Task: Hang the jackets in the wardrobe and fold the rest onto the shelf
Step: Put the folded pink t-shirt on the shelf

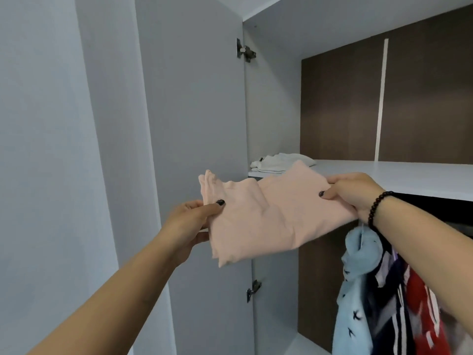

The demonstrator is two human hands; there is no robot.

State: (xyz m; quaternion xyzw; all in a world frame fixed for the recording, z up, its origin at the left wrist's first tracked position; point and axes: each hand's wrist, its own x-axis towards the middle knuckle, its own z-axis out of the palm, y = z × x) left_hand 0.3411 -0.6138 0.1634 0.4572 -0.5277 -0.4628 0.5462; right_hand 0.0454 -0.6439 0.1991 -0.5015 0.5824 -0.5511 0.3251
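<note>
Both the left hand and right hand grip a folded pink top before the pale shelf (white clothes beyond), jackets hanging below the right hand.

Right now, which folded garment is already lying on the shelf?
The white garment, at the shelf's left end; the pink one is held in both hands.

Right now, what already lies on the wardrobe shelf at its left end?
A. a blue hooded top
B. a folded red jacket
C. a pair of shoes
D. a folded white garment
D: a folded white garment sits on the shelf at its left end, beyond the folded pink garment that the left hand and right hand hold.
</note>
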